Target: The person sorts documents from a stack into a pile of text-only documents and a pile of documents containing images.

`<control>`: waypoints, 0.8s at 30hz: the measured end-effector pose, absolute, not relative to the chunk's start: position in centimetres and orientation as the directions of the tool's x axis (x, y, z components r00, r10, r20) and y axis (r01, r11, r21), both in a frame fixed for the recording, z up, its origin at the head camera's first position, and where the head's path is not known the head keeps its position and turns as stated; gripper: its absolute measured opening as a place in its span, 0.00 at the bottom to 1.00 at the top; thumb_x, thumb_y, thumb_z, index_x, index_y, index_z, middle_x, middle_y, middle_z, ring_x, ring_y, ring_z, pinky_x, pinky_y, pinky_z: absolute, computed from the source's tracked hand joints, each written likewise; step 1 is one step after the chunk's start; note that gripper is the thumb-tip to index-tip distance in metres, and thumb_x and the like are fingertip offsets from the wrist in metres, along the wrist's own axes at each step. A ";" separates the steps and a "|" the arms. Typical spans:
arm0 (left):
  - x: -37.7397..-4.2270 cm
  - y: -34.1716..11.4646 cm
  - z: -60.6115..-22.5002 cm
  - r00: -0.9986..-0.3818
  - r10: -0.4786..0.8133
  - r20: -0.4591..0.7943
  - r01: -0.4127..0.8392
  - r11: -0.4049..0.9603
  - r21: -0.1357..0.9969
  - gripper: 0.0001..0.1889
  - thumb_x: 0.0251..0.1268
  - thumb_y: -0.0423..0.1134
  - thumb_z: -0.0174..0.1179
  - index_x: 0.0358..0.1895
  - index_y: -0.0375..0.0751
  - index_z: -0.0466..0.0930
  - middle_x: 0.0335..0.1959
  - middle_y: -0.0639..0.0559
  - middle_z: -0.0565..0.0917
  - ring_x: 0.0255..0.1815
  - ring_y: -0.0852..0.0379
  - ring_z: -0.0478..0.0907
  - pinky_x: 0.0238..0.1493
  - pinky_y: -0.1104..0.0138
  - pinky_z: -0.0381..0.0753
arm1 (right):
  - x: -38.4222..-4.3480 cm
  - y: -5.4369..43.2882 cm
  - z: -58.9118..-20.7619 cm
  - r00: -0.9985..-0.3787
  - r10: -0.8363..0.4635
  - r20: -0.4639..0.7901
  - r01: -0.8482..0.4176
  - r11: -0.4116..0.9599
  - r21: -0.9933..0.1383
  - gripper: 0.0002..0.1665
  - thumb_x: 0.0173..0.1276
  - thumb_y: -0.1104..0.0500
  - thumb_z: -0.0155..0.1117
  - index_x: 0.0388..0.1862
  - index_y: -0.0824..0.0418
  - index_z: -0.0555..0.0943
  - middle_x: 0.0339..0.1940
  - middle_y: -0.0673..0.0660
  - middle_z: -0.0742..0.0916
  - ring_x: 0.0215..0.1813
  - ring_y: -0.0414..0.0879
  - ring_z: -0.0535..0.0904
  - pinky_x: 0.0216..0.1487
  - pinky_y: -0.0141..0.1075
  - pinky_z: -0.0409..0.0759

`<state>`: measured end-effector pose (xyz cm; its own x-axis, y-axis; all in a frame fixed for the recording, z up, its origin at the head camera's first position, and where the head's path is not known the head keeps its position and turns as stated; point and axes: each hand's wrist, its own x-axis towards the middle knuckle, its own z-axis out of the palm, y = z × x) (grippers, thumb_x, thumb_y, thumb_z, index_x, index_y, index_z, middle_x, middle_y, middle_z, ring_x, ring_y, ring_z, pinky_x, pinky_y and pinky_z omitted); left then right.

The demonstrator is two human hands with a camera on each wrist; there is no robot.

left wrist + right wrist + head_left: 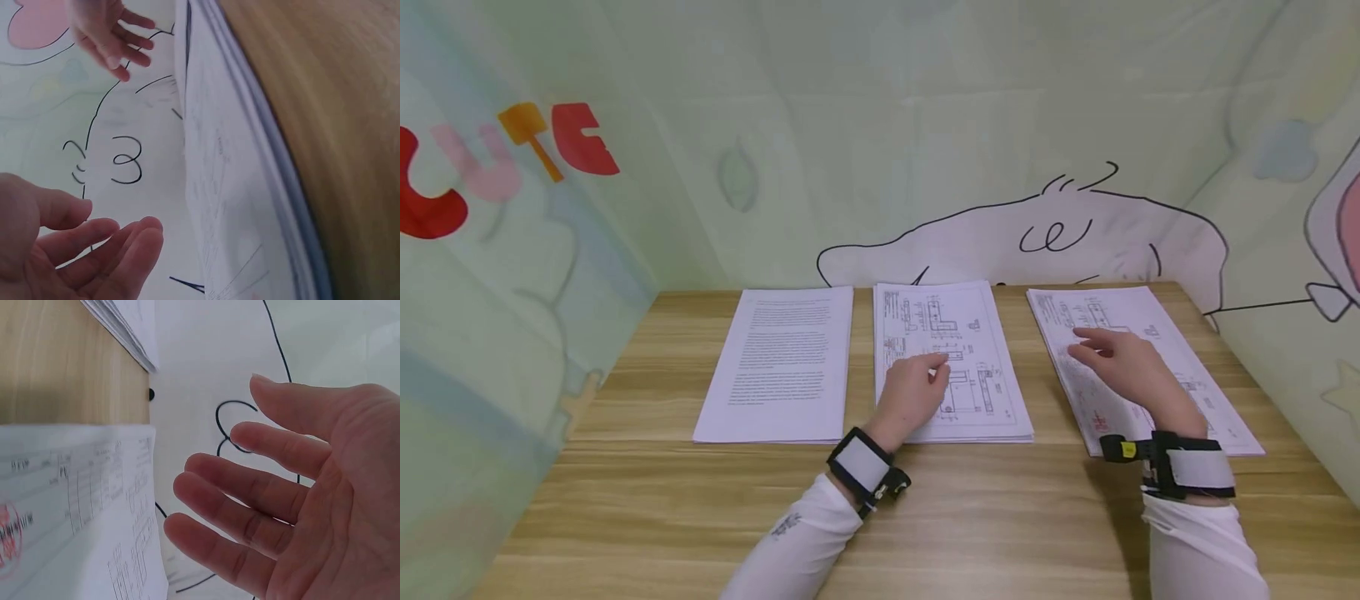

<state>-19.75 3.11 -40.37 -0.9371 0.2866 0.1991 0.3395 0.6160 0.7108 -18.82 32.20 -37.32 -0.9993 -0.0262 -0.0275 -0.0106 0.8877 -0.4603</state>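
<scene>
My left hand (913,392) hovers above the middle paper stack (1000,408), whose top sheet carries technical drawings. Its fingers bend loosely; in the left wrist view the hand (94,256) has nothing between thumb and fingertips. Over the right paper stack (1217,417), also printed with drawings and a red stamp (1099,422), is my right hand (1131,371). The right wrist view shows that hand (300,481) with spread, slightly bent fingers and a bare palm. The stamped sheet (75,487) lies beside it there.
A third stack (782,367), covered in lines of text, lies at the left of the wooden table (647,500). Behind the table's far edge hangs a printed cloth backdrop (880,150). Both wrists wear black straps with cameras.
</scene>
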 end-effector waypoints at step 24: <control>-16.8 14.6 -42.4 -0.862 0.504 0.058 0.379 0.564 0.733 0.19 0.62 0.44 0.52 0.56 0.47 0.75 0.50 0.60 0.79 0.41 0.69 0.73 0.45 0.77 0.70 | -17.2 40.9 -41.1 -0.950 0.279 -0.142 0.312 0.803 -0.508 0.61 0.59 0.32 0.52 0.69 0.72 0.38 0.65 0.81 0.50 0.62 0.78 0.47 0.53 0.69 0.51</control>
